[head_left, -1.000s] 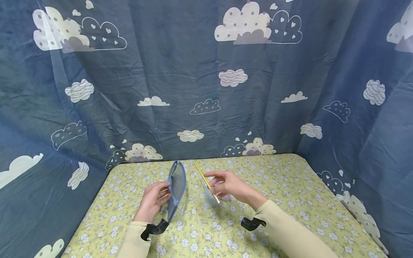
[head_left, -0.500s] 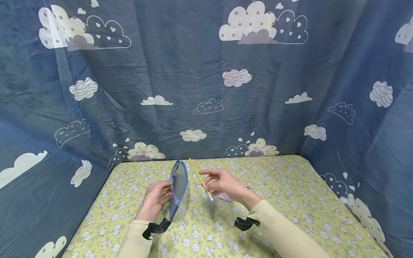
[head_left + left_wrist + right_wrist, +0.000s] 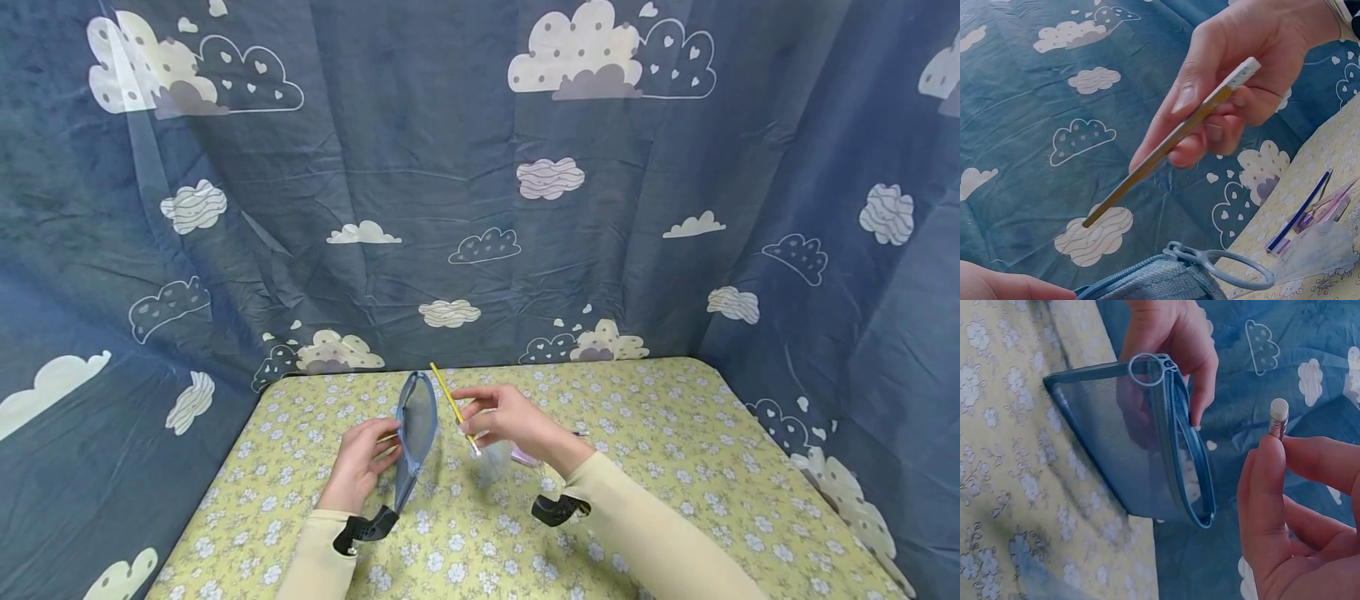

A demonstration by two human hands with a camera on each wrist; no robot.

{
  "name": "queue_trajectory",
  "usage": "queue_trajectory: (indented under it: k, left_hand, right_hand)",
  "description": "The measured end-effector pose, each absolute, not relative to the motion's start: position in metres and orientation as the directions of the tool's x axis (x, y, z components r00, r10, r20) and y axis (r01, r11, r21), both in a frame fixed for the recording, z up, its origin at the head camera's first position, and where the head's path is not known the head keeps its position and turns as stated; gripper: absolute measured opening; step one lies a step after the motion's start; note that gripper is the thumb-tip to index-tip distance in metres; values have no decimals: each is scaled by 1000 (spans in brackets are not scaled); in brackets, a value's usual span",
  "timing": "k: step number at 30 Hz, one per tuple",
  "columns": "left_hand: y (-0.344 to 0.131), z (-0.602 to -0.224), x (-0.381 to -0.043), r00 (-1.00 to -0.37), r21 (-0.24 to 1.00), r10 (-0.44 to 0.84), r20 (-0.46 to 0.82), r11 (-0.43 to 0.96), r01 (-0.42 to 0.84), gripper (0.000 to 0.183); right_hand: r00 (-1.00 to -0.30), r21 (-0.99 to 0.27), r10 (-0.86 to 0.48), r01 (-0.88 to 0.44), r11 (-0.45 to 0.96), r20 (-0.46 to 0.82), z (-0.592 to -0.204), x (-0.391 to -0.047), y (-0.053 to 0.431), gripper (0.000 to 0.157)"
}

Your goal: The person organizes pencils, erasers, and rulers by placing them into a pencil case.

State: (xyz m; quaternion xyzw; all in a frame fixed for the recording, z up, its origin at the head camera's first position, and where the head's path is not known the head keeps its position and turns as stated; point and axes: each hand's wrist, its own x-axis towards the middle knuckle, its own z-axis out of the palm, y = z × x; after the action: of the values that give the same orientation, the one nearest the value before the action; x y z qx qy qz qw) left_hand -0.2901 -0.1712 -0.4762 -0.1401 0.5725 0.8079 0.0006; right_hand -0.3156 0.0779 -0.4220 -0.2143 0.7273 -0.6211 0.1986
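My left hand [image 3: 356,467] grips a blue see-through mesh zip pouch [image 3: 418,429] by its side, above the table. The pouch's zipper is undone and its mouth gapes; a ring pull [image 3: 1146,370] hangs at one end of the zip. Between thumb and fingers, my right hand [image 3: 510,421] pinches a yellow pencil [image 3: 1166,144] just right of the pouch. Its white eraser [image 3: 1279,410] points back toward me, while the other end tilts up and away. Pencil and pouch are apart. Through the mesh in the right wrist view, left-hand fingers show behind the pouch; nothing else is visible inside.
On the flowered tablecloth [image 3: 300,433], beneath and beyond my right hand, lie a dark blue pencil-like stick [image 3: 1300,212], several pink-purple items [image 3: 1330,209] and a clear plastic piece [image 3: 1316,253]. A blue cloud-print curtain [image 3: 420,167] stands behind the table.
My right hand has carried the pencil leftward, closer to the pouch, uncovering more of the items beneath it. The left hand and pouch have stayed nearly still.
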Motion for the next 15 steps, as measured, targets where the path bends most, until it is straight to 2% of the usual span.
queue_trajectory:
  k: [7, 15]
  left_hand:
    - [-172, -474, -291, -959, 924, -167, -228, -349, -158, 26]
    - [-172, -475, -292, -955, 916, -177, -240, -366, -162, 28]
  right_hand:
    - [-817, -993, -576, -41, 114, -33, -415, -324, 68, 49]
    - [-805, -991, -588, -8, 137, -75, -414, -329, 59, 49]
